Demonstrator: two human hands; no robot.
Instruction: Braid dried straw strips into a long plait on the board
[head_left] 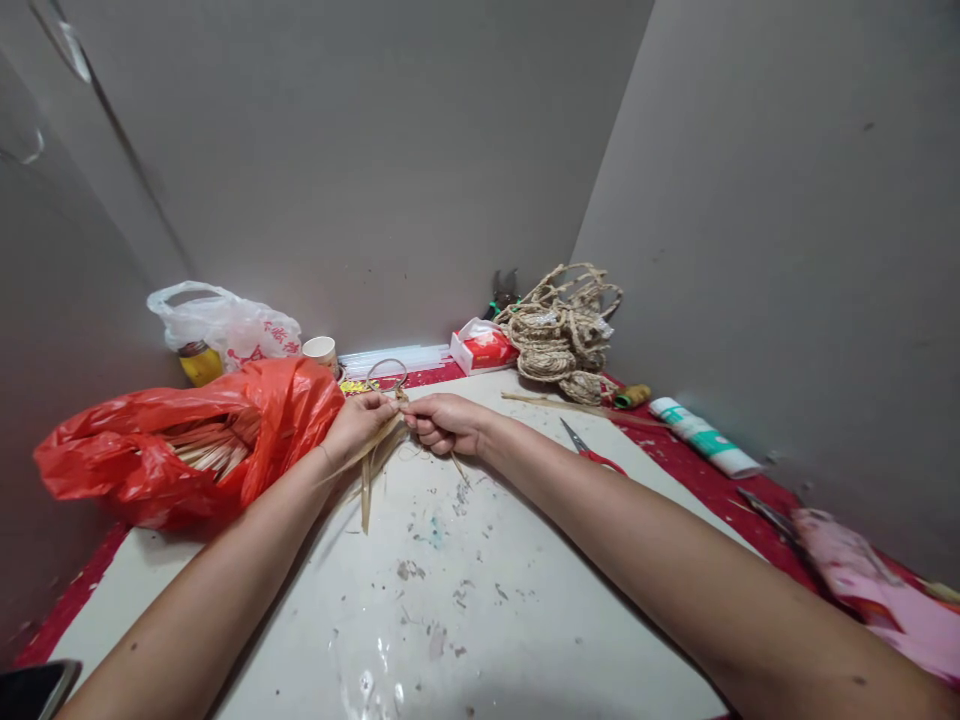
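Both hands meet above the far part of the white board, fingertips nearly touching. My left hand (pixel 361 422) pinches pale, straw-like strips (pixel 366 492) that hang below it. My right hand (pixel 444 424) is curled, its thumb and forefinger closed on the same strips at a small knot. A thin ring (pixel 388 375) stands up just beyond the fingertips, joined to the knotted part. Loose fine ends trail under both hands. The exact grip at the knot is partly covered by the fingers.
Left lies a red plastic bag (pixel 292 400) of straw strips. Behind are a white bag (pixel 225 320), a paper cup (pixel 320 350) and clear sticks (pixel 397 357). Coiled rope (pixel 555 345), a tissue pack (pixel 484 348), scissors (pixel 592 450) and a white-green roll (pixel 705 437) lie right.
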